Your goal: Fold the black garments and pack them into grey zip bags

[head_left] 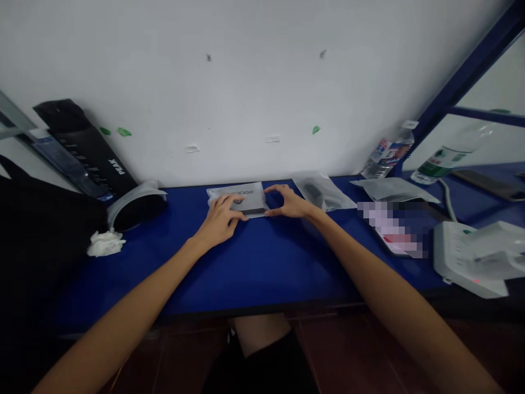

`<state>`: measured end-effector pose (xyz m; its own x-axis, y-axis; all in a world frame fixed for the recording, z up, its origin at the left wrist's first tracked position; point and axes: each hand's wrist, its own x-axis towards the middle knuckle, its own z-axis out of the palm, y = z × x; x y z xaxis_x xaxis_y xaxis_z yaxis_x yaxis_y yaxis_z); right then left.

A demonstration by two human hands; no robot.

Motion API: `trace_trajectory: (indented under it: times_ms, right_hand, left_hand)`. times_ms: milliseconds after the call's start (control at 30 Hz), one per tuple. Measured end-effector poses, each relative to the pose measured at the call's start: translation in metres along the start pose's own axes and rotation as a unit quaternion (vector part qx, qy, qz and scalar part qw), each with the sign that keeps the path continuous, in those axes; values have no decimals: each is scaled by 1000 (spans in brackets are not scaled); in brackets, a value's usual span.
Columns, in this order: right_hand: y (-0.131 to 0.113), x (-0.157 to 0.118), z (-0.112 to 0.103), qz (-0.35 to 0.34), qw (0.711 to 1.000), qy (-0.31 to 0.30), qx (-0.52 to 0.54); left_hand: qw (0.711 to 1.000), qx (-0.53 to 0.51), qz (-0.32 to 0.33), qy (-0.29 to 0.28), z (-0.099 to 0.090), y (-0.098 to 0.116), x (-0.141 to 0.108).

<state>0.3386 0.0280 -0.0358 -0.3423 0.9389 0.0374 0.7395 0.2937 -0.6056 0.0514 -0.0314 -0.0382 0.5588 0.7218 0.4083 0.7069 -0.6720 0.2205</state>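
A flat, pale package (253, 203) with "ROCK" lettering and a dark strip along its near edge lies on the blue table, by the wall. It seems to have a clear plastic sleeve. My left hand (221, 220) rests over its left part, fingers spread on the surface and thumb at the near edge. At the right end, my right hand (289, 202) forms a C, with thumb and forefinger apart near the two right corners. Its other fingers are partly hidden. Just right of that hand lies a translucent pouch (322, 190) with something dark inside.
Left: a black "PEAK" package (94, 150), a black round object with a pale cover (139, 210), and crumpled tissue (105, 244). Right: another pouch (396, 189), a phone (394, 230), a white power strip (455, 251), and two plastic bottles (388, 150). The blue table (262, 268) ends nearest me.
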Motion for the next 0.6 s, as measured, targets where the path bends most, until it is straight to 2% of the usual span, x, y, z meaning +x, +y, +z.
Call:
trace_trajectory:
  times_ms: [167,367,500,600]
  right_hand:
    - [-5,0,2,21,1000,7,0]
    - [-17,2,23,55,995,75,-29]
    - [-21,2,34,52,993,99,-21]
    - [-17,2,30,40,994,106,9]
  left_hand:
    - [1000,-4,-6,-15,0,0,0]
    - [999,-32,1,-13,3,-3,1]
    - [999,-44,10,-7,5,-7,1]
    - [999,-38,8,11,4,-8,1]
